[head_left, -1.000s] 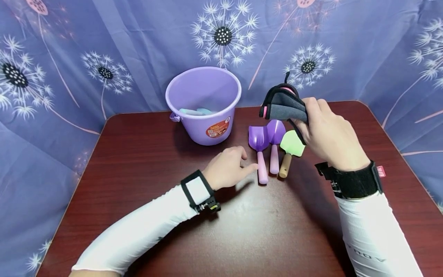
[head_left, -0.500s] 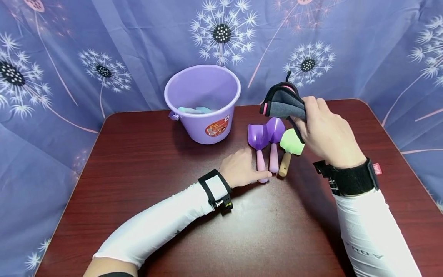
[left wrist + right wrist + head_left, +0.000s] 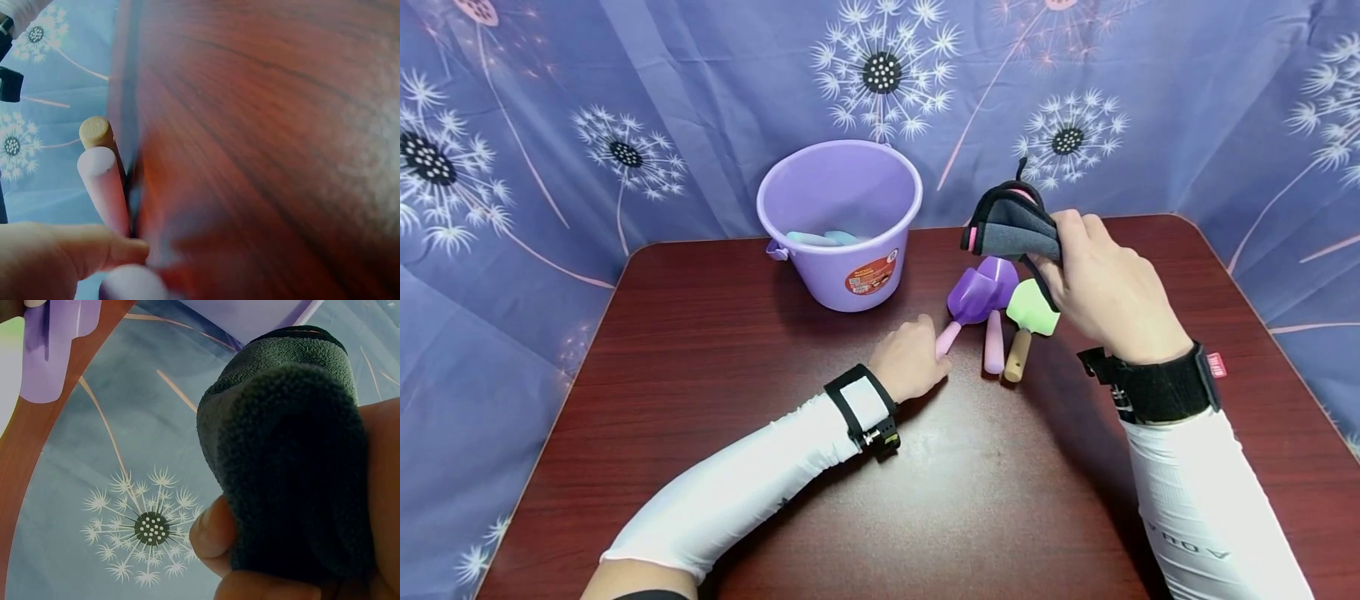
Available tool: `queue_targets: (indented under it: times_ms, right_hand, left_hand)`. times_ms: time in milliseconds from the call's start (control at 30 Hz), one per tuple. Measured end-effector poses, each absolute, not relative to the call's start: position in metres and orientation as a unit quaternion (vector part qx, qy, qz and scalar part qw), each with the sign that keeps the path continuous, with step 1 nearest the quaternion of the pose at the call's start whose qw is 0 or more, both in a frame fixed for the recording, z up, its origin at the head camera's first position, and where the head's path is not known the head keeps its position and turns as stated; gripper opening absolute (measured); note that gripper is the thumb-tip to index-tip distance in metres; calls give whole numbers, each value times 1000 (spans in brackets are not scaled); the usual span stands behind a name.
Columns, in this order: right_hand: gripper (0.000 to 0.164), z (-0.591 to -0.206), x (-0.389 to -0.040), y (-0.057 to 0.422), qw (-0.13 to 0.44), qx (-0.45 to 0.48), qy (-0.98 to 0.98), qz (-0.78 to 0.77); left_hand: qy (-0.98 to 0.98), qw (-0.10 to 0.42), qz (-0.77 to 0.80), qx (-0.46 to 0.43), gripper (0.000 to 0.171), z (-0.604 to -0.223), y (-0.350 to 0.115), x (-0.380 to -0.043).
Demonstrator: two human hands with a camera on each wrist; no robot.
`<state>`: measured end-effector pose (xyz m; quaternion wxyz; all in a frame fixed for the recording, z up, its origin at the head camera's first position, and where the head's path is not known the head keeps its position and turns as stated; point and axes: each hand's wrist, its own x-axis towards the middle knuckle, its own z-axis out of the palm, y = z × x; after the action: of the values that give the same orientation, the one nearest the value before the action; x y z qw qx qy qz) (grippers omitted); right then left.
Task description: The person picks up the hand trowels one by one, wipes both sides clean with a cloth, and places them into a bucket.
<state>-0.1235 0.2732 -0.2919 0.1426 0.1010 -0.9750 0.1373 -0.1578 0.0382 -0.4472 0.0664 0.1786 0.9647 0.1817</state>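
My left hand (image 3: 910,358) grips the pink handle of a purple toy shovel (image 3: 970,298), its blade tilted and overlapping a second purple shovel (image 3: 994,343). In the left wrist view the thumb (image 3: 106,250) lies over the blurred end of the held handle (image 3: 134,284). Beside these lies a green shovel (image 3: 1033,308) with a wooden handle. Above the table, my right hand (image 3: 1108,283) holds a folded grey cloth item (image 3: 1015,229) with black edging and pink trim. Its fuzzy side (image 3: 287,425) fills much of the right wrist view; its exact kind cannot be told.
A purple bucket (image 3: 831,279) with an orange label stands at the back of the dark red wooden table (image 3: 700,333). Light blue items (image 3: 842,238) lie inside it. Behind the table hangs a blue curtain (image 3: 722,108) with a dandelion print.
My left hand reached right to the nearest shovel's handle, took hold of it and swung the handle end left, so the shovel now lies slanted. The right hand has stayed nearly still with the cloth.
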Motion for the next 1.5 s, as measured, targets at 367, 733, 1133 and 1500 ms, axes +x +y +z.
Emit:
queue_targets:
  times_ms: [367, 733, 1133, 1500]
  right_hand:
    - [36, -289, -121, 273, 148, 100, -974, 139]
    - [37, -282, -114, 270, 247, 173, -947, 106]
    - [41, -276, -105, 261, 301, 274, -909, 90]
    - [43, -279, -105, 245, 316, 302, -895, 85]
  left_hand:
    - [961, 44, 206, 181, 32, -396, 25, -141]
    - [946, -74, 210, 234, 27, -357, -2, -132]
    - [918, -171, 209, 290, 19, -318, -38, -116]
    - [899, -224, 210, 313, 10, -311, -59, -107]
